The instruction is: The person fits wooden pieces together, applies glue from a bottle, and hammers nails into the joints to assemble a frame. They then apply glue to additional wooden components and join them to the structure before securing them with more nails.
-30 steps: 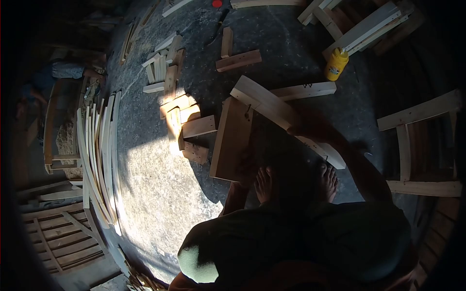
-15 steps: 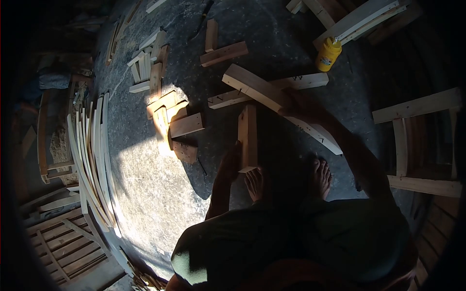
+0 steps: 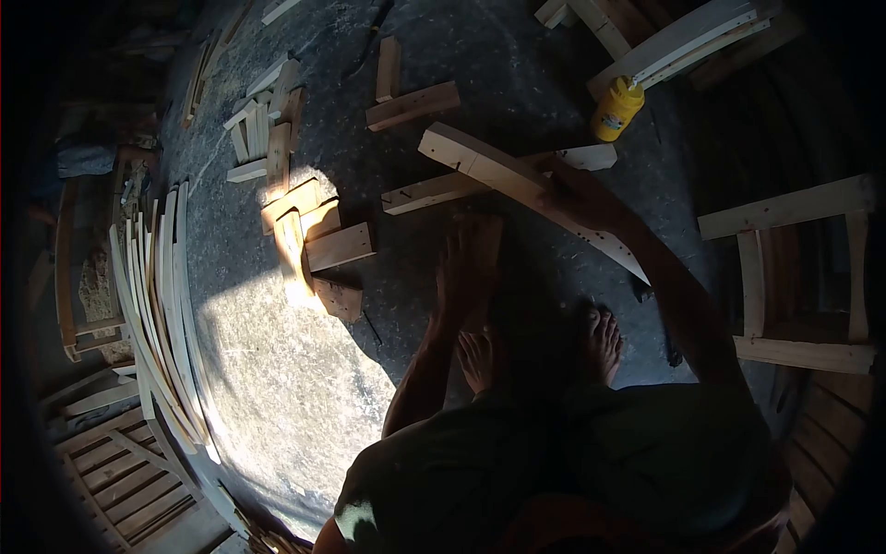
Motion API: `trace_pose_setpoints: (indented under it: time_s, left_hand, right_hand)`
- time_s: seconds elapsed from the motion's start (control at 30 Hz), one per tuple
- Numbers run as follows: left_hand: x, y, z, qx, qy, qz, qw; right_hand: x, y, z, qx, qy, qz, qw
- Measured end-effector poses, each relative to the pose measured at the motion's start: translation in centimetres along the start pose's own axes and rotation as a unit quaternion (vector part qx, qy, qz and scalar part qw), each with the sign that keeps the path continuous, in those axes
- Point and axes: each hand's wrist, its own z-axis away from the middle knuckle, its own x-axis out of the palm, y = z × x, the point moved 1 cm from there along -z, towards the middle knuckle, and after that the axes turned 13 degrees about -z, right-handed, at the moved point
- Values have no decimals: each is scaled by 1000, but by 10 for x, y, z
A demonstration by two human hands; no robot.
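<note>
My right hand (image 3: pixel 583 196) is closed around a long pale wooden bar (image 3: pixel 489 168), which slants across another wooden bar (image 3: pixel 443 190) with nails sticking out of it. Several dark holes or nail marks dot the held bar's lower end. In shadow just in front of my feet, my left hand (image 3: pixel 454 275) grips a short wooden block (image 3: pixel 484 254) along its left side. Part of that block is hidden by the hand.
A yellow bottle (image 3: pixel 617 109) stands beyond the crossed bars. Wooden offcuts (image 3: pixel 340 246) lie to the left, partly sunlit, near long thin strips (image 3: pixel 175 305). Two blocks (image 3: pixel 413 105) rest farther ahead. A wooden frame (image 3: pixel 784 209) is at the right.
The short block has turned in my left hand, which has moved forward along it. In my right hand the long bar has rolled a little, showing more marks near its lower end.
</note>
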Motion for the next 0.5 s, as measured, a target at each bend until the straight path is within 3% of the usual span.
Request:
trace_pose_setpoints:
  time_s: [0.03, 0.07, 0.1, 0.17, 0.2, 0.23, 0.3, 0.4, 0.5]
  left_hand:
    - [7, -16, 2, 0, -3, 3, 1000]
    - [12, -40, 1, 23, -20, 187, 982]
    - [10, -58, 0, 46, -36, 364, 930]
    - [-34, -57, 22, -65, -170, 633, 752]
    - [-33, -62, 31, -67, -169, 631, 754]
    - [-28, -68, 39, -58, -180, 732, 654]
    - [-19, -77, 47, -47, -185, 818, 543]
    - [-5, -78, 45, -59, -142, 819, 553]
    - [-7, -67, 30, -66, -157, 834, 525]
  right_hand:
    - [-3, -8, 5, 17, -15, -59, 998]
    - [-6, -13, 7, 32, -28, -119, 992]
    - [-7, -13, 8, 31, -26, -119, 992]
    - [-7, -12, 11, -24, -15, -87, 996]
    - [-8, -13, 12, -26, -15, -90, 995]
    - [-9, -16, 12, -19, -10, -54, 998]
    - [-7, -17, 10, -13, -6, -19, 1000]
    - [-4, -21, 9, -46, -22, 1, 999]
    - [-6, -37, 15, -95, -13, 78, 992]
